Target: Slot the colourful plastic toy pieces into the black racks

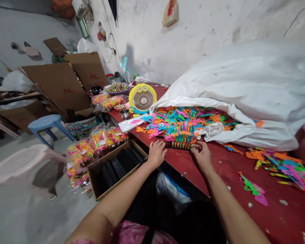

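Observation:
A black rack point(169, 145) lies near the front edge of the red table, with a row of small colourful plastic pieces point(184, 137) standing side by side in it. My left hand point(157, 155) is at the rack's left end, its fingers bent over the end. At the other end, my right hand point(202, 156) has thumb and fingers pinched together beside the last pieces; what lies between them is hidden. Just behind the rack, a heap of similar bright plastic pieces point(165, 118) spills from the mouth of a large white sack point(244, 84).
A cardboard box point(99, 196) of black racks point(118, 167) stands left of my left arm. Bagged colourful pieces point(83, 152), a blue stool point(47, 122) and a yellow fan point(143, 98) are further left. Loose pieces point(254, 188) lie on the red table point(231, 169) at right.

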`<state>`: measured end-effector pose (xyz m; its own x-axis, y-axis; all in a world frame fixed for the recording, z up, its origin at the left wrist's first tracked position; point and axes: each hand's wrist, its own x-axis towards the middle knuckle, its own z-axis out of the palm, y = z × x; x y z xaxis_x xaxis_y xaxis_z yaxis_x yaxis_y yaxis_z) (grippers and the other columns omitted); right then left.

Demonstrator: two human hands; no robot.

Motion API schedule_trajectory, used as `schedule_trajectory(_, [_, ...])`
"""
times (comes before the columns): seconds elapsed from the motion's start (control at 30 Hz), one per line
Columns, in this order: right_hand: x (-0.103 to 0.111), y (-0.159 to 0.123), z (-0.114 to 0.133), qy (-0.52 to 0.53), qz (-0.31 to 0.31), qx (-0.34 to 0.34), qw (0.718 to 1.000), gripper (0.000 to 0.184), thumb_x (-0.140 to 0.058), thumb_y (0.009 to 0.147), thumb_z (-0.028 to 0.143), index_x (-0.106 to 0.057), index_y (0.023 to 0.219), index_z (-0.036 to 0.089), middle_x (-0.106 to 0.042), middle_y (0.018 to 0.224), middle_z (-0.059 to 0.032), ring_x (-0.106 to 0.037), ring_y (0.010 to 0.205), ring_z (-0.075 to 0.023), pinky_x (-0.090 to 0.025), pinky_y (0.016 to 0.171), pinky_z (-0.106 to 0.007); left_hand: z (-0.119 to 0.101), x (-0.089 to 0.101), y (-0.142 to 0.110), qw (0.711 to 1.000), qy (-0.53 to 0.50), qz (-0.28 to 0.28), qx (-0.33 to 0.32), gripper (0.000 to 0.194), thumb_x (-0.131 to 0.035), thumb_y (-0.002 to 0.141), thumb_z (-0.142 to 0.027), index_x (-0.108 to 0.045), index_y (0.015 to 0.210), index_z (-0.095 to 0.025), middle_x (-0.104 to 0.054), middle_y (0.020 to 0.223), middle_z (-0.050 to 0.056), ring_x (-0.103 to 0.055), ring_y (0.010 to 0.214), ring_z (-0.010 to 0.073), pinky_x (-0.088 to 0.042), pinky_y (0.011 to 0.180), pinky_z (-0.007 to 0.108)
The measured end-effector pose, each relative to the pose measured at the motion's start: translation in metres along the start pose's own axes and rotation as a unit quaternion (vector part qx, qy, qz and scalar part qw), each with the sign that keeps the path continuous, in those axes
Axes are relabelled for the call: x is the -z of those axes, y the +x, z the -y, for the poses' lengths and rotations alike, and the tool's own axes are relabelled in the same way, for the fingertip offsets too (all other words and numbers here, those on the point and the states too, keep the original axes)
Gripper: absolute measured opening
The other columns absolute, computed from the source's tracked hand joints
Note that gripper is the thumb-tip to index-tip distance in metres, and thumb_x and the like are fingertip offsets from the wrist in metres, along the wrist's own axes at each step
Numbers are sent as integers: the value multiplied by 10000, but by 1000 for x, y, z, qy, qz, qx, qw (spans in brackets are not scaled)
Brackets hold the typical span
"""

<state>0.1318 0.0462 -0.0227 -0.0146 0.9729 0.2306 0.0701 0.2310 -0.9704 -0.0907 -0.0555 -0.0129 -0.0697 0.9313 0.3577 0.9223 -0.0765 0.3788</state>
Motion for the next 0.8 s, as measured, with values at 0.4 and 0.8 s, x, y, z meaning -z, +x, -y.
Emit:
schedule_trajectory(0.4, [49,-104,32,-99,-91,-20,991,484,-620,819,506,-636,1212,225,-665,1248,-110,-628,1122,-248,-484,992,-452,-126,5,-64,992,-15,83,-92,521,-538,923,-430,-500,1334,-111,-582,1174,142,-505,1078,301,-455,955,470])
schedule_trajectory(0.8, [75,-141,48,-116,-147,-58,981,515,-562,865,542,-640,1233,191,-707,1168,-122,-669,1066,-253,-528,934,-412,-145,3,-82,899,-372,90,-212,275,-538,900,-189,-669,1142,-195,-644,1214,93,-593,1107,213,-507,985,356])
